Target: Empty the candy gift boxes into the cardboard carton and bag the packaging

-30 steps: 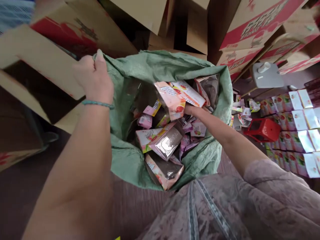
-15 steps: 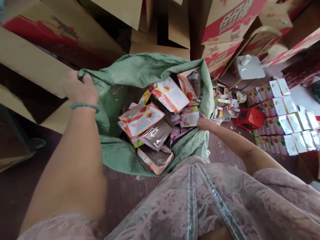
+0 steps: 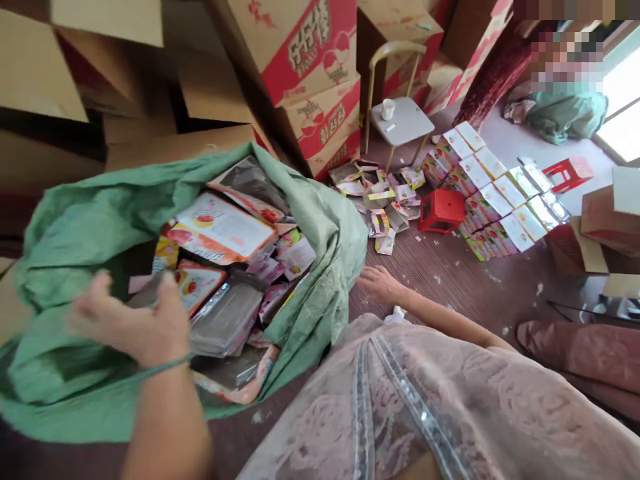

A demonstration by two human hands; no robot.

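A large green woven sack [image 3: 325, 227] gapes in front of me, loaded with several crumpled fruit-print packaging boxes. Among them, a white and orange box [image 3: 225, 223] lies near the top, and a box with a clear window [image 3: 227, 317] rests below it. My left hand [image 3: 140, 323] hovers over the sack's mouth, thumb and fingers apart, holding nothing; it is slightly blurred. Just outside the sack's right side is my right hand [image 3: 381, 285], its fingers stretched toward the green fabric. Whether those fingertips touch it I cannot tell.
Loose packaging boxes [image 3: 380, 200] lie scattered on the floor beside a red stool [image 3: 442, 211]. Rows of stacked packs [image 3: 500, 193] stand further right. A chair [image 3: 403, 121] bears a white cup [image 3: 388, 109]. Large cartons [image 3: 315, 47] are piled behind the sack.
My left hand has let go of the sack's rim and moved over its opening. My right hand has come off the boxes and rim to outside the sack. The view has swung right.
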